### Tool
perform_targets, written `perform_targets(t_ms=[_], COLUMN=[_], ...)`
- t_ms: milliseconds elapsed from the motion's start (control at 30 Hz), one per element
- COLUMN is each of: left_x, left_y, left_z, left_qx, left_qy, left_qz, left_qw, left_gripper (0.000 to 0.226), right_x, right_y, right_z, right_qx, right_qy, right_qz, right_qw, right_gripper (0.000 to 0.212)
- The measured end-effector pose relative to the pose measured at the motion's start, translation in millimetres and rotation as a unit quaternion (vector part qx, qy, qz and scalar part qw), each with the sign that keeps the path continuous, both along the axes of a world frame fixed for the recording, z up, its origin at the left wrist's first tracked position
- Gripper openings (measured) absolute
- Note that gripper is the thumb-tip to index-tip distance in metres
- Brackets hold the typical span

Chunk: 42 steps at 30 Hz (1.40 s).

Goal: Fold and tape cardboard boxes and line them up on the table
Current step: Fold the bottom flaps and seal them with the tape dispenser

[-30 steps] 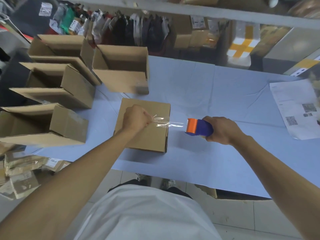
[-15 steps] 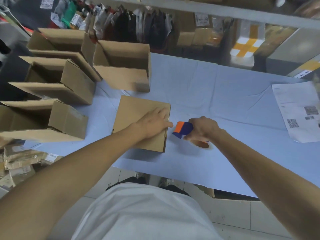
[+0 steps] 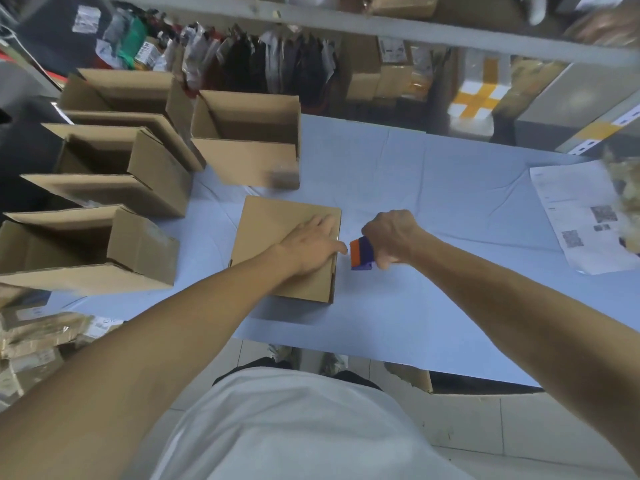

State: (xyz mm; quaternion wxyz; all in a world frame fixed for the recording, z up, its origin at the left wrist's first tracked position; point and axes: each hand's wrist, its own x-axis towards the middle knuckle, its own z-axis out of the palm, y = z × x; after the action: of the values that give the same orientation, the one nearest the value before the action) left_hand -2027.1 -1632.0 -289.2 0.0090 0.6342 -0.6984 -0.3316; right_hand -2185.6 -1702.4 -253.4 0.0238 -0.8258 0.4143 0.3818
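A closed brown cardboard box [image 3: 270,230] stands in the middle of the blue table [image 3: 433,202], near its front edge. My left hand [image 3: 313,244] lies flat on the box's top, fingers spread toward its right edge. My right hand [image 3: 389,237] grips an orange and blue tape dispenser [image 3: 360,252], held low against the box's right side. Several open cardboard boxes line the table's left side, among them one [image 3: 249,140] behind the closed box and one [image 3: 86,251] at the near left.
A printed paper sheet [image 3: 581,216] lies at the table's right edge. Shelves with packed goods and parcels [image 3: 391,74] run behind the table. Wrapped packets [image 3: 31,334] are stacked below the table's left corner. Blue tabletop stretches between the box and the paper.
My left hand went from a fist holding the tape's end to flat on the box top. The right hand brought the dispenser leftward and down to the box's right side.
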Motion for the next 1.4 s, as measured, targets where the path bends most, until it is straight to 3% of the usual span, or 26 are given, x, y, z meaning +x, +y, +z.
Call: perform_targets(t_ms=[133, 233, 333, 467, 567, 633, 767, 867, 967, 1067, 1200, 1333, 1400], left_x=[0.0, 7.3, 8.0, 0.2, 3.0, 9.0, 16.5, 15.0, 11.9, 10.2, 9.5, 17.3, 24.3], left_y=[0.2, 2.0, 4.6, 6.5, 7.9, 11.5, 21.8, 21.8, 22.6, 25.5, 29.3, 39.7, 44.1], left_z=[-1.5, -6.8, -8.2, -2.3, -2.7, -8.2, -13.2, -4.1, 7.5, 15.5, 17.6, 16.9, 17.5], left_qx=[-0.005, -0.029, -0.052, -0.040, -0.007, -0.051, -0.094, -0.003, 0.107, 0.127, 0.068, 0.028, 0.022], left_qy=[-0.033, -0.035, -0.070, -0.108, -0.032, 0.003, 0.075, 0.237, 0.392, 0.424, 0.333, 0.218, 0.185], left_qz=[-0.047, -0.069, -0.091, -0.124, -0.067, -0.029, 0.011, 0.141, 0.220, 0.244, 0.292, 0.307, 0.318], left_qw=[0.998, 0.997, 0.992, 0.986, 0.997, 0.998, 0.993, 0.961, 0.887, 0.863, 0.894, 0.926, 0.930], left_gripper=[0.032, 0.034, 0.006, 0.026, 0.036, 0.039, 0.037, 0.017, 0.019, 0.013, 0.015, 0.021, 0.019], right_x=[-11.6, -40.9, -71.3, -84.6, -87.3, -85.2, -76.3, -70.1, -67.7, -66.7, -63.4, -85.1, -103.0], right_y=[13.0, 40.0, 55.2, 68.4, 78.3, 83.8, 93.0, 96.9, 99.1, 100.3, 99.0, 95.2, 95.0], right_z=[0.1, -18.2, -28.8, -30.6, -33.1, -31.9, -27.0, -24.0, -18.5, -15.1, -14.2, -11.9, -15.0], right_qx=[0.018, -0.013, -0.009, -0.043, -0.049, -0.043, -0.015, 0.006, 0.004, 0.008, 0.025, 0.021, 0.015], right_qy=[-0.009, -0.016, -0.104, -0.212, -0.350, -0.423, -0.475, -0.508, -0.518, -0.526, -0.505, -0.405, -0.375], right_qz=[-0.113, -0.111, -0.214, -0.298, -0.374, -0.379, -0.328, -0.312, -0.293, -0.280, -0.245, -0.161, -0.174], right_qw=[0.993, 0.994, 0.971, 0.929, 0.858, 0.822, 0.816, 0.803, 0.804, 0.803, 0.827, 0.900, 0.910], right_gripper=[0.028, 0.036, 0.040, 0.041, 0.036, 0.040, 0.052, 0.060, 0.065, 0.066, 0.066, 0.067, 0.065])
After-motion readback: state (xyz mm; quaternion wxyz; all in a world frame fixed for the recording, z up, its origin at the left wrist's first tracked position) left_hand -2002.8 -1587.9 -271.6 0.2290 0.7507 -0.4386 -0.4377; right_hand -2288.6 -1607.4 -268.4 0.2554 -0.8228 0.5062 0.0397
